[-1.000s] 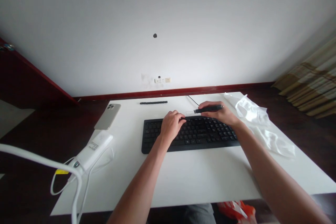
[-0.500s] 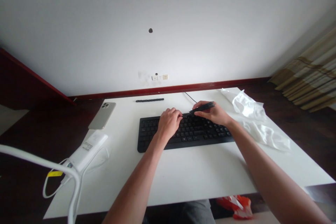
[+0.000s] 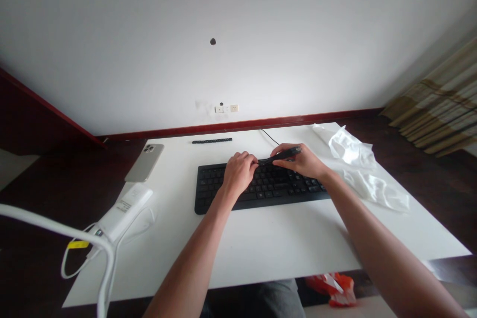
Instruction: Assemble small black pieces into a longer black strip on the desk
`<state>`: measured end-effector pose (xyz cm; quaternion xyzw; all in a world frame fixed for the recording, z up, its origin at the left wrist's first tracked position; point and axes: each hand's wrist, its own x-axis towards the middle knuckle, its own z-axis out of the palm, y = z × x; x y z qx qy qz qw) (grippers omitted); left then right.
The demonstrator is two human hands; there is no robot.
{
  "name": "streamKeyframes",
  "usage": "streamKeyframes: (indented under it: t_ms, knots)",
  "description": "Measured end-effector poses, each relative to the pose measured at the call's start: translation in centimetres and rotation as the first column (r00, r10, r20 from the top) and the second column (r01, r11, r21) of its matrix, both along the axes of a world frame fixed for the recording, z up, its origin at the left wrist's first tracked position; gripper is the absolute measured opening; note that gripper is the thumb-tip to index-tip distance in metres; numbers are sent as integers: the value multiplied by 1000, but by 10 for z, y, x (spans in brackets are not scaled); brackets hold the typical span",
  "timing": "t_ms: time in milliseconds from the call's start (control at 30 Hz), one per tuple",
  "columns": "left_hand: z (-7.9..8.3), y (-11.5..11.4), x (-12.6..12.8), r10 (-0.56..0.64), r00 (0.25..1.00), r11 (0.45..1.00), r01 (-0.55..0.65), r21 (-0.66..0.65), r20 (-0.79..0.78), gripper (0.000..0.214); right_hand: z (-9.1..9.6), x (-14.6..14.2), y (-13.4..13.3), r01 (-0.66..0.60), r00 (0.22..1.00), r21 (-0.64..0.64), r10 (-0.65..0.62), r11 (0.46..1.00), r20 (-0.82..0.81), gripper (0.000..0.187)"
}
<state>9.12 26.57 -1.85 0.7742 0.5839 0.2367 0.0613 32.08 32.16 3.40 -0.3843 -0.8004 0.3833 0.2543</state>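
Observation:
A black keyboard (image 3: 276, 193) lies on the white table, its far middle covered by both hands. My right hand (image 3: 301, 161) is closed round a slim black brush-like tool (image 3: 285, 154), whose dark, bristly-looking end sticks out to the right. The tool's other end points left, low over the top rows of keys. My left hand (image 3: 239, 173) pinches at that end, close above the keyboard's far edge. What sits between its fingertips is too small and dark to make out. Behind the keyboard lies a row of small black pieces (image 3: 212, 141) that look like keycaps.
On the left of the white table (image 3: 223, 253) lie a phone (image 3: 145, 163) and a white power strip (image 3: 124, 208) with cables. A thick white tube (image 3: 55, 226) crosses the lower left. Crumpled white plastic (image 3: 348, 146) lies on the right. A black cable (image 3: 269, 136) runs behind.
The tool in my right hand has tipped slightly lower and shifted a little left, towards the left fingertips. My left hand keeps its pinch in nearly the same place.

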Motion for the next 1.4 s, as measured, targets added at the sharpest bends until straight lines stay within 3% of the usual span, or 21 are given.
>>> streamKeyframes:
  t_ms: [300,467,833,1067,1400]
  knots:
    - [1,-1,2,12,1000,1000,-12,12,6,9,-2,-11,-9,68,997,67,-66,995,-34,33]
    - [1,-1,2,-19,1000,1000,20,-15,8,25,-2,-11,-9,66,997,52,-65,996,-36,34]
    - [0,1,3,-14,998,1000,15,-19,59,19,-20,-19,-6,154,982,59,-146,986,-124,34]
    - [0,0,5,-22,999,1000,22,-4,46,16,-14,-10,-4,43,997,55,-38,998,-73,30]
    - [-1,0,8,-24,999,999,25,41,-30,14,-10,-7,-2,-8,997,52,12,999,-76,29]
